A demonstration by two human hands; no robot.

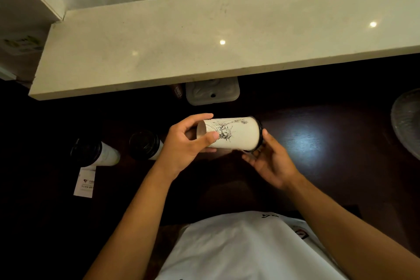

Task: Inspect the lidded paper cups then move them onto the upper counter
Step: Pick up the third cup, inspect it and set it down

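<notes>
White shirt fabric [238, 250] fills the bottom edge. Above it, both hands hold a printed paper cup [236, 134] sideways over the dark lower worktop [318, 143]. Left hand [184, 145] has its grip clamped round the base end; right hand [270, 161] cradles the black lid end with relaxed fingers. Two more lidded cups [145, 145] [91, 152] stand to the left. The pale upper worktop [204, 41] lies beyond.

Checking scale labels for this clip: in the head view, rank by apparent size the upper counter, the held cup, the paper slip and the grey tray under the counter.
1. Upper counter, largest by far.
2. Held cup.
3. Grey tray, partly hidden under the counter, so unsure against the cup.
4. Paper slip, smallest.
</notes>
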